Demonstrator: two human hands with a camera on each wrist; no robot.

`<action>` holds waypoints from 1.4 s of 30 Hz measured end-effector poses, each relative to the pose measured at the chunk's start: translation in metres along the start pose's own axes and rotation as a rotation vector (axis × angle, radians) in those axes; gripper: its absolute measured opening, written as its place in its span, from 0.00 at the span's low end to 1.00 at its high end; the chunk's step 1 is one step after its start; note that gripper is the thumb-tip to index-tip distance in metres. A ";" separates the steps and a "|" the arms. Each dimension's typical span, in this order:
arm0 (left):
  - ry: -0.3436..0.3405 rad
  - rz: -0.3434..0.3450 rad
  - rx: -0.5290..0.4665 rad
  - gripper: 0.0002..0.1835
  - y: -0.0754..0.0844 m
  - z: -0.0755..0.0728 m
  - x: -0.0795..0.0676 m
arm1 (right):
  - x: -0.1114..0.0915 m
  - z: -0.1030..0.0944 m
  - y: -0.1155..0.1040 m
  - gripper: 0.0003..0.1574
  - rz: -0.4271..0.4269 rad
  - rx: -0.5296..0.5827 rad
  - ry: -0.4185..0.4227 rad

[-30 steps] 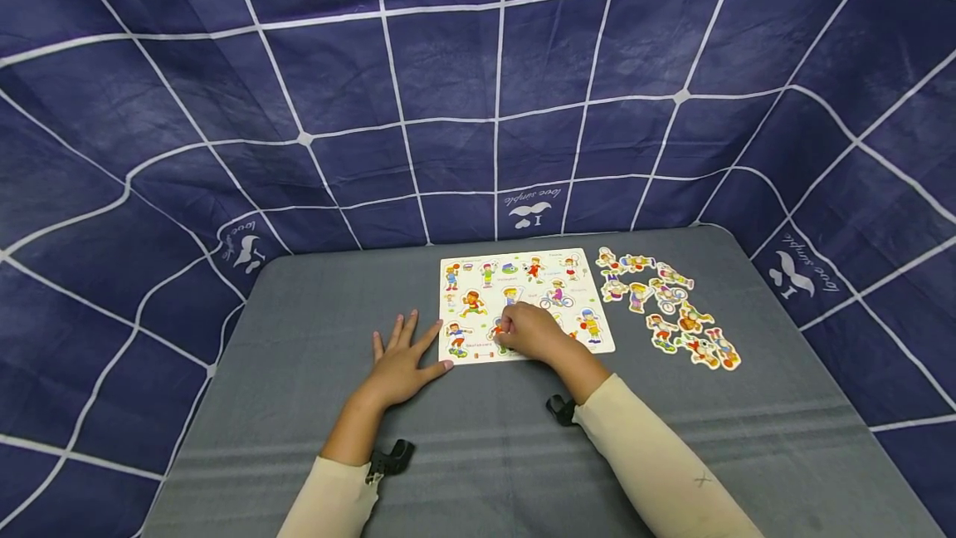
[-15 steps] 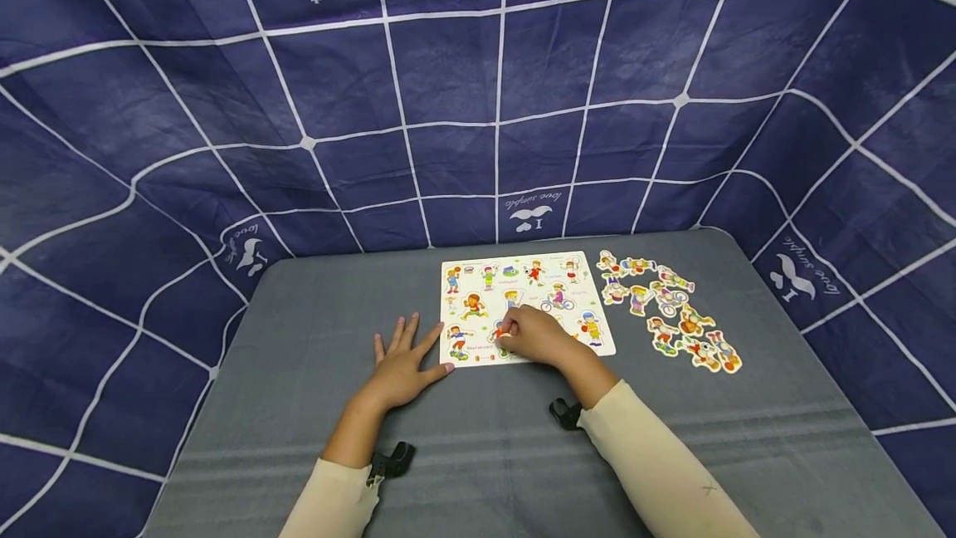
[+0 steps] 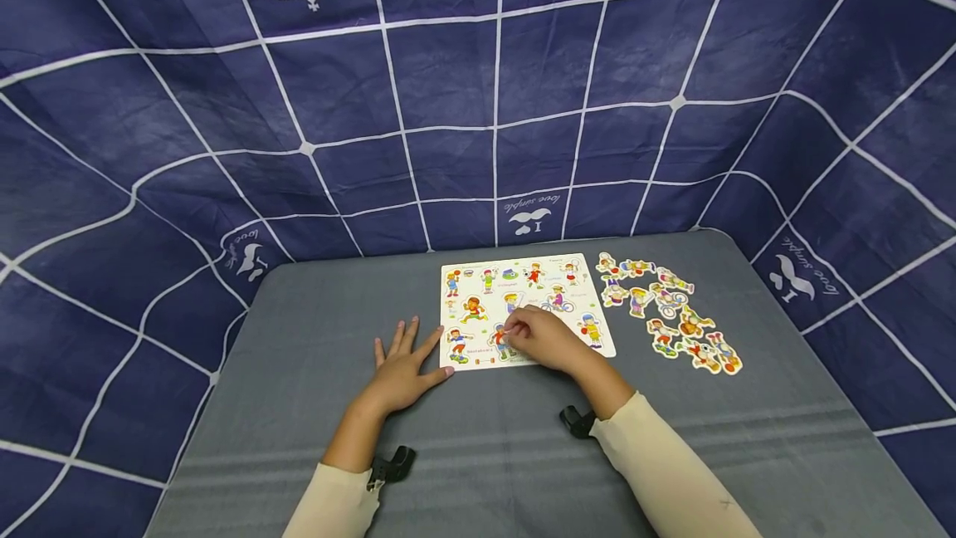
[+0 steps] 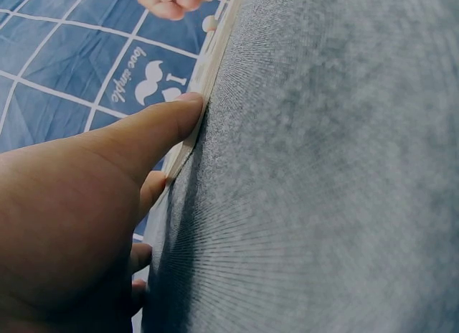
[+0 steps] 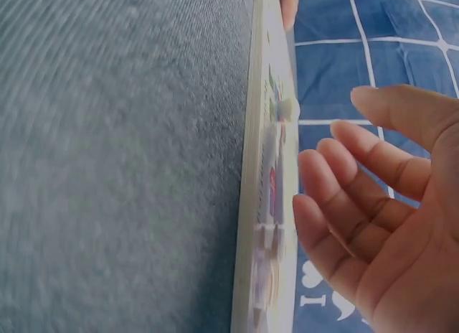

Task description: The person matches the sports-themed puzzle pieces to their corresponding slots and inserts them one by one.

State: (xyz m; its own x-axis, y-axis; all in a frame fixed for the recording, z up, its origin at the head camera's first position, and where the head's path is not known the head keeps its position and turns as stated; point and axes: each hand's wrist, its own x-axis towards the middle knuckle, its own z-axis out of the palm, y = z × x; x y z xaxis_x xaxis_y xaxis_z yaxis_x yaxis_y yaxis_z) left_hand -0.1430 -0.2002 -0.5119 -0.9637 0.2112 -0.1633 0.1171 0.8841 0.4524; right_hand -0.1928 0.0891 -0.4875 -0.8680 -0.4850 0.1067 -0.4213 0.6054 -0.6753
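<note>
Moved since the earlier frame: right hand (image 3: 543, 339), drawn slightly rightward, baring one figure piece (image 3: 499, 341). Piece: on the puzzle board (image 3: 495, 315), by its near edge; seemingly let go (seating unconfirmed). Right fingers (image 5: 333, 197): loosely curled, thumb apart, nothing held. Left hand (image 3: 399, 372): spread, gripping nothing, touching the board's near-left corner. Loose pieces (image 3: 667, 299): between the board's and bench's (image 3: 314, 339) right edges.

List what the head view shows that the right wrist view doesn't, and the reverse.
Only the head view: the loose picture pieces beside the board, and both pale sleeves.

Only the right wrist view: the board's edge side-on, a pale knob standing up from it, and the palm side of the right hand.

Both: the right hand, the board, at least part of the left hand, gray cloth, blue curtain.
</note>
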 end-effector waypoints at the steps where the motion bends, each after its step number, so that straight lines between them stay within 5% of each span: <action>1: 0.000 0.001 0.002 0.42 0.000 0.000 0.000 | -0.001 -0.001 0.000 0.03 -0.003 -0.003 0.013; 22: -0.013 -0.006 0.002 0.43 0.001 0.000 -0.001 | -0.018 -0.037 0.023 0.05 0.047 -0.060 0.181; 33: -0.009 -0.009 0.008 0.43 -0.001 0.000 -0.001 | -0.026 -0.049 0.045 0.11 0.142 0.054 0.317; 42: -0.009 0.006 0.010 0.43 0.000 0.000 -0.001 | -0.031 -0.065 0.061 0.14 0.261 0.064 0.342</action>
State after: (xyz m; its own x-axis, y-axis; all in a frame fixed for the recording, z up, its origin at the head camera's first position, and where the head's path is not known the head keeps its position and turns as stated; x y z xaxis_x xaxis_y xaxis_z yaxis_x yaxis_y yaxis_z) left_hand -0.1422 -0.2009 -0.5120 -0.9607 0.2201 -0.1690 0.1249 0.8869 0.4447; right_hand -0.2082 0.1822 -0.4842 -0.9849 -0.0773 0.1551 -0.1686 0.6344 -0.7544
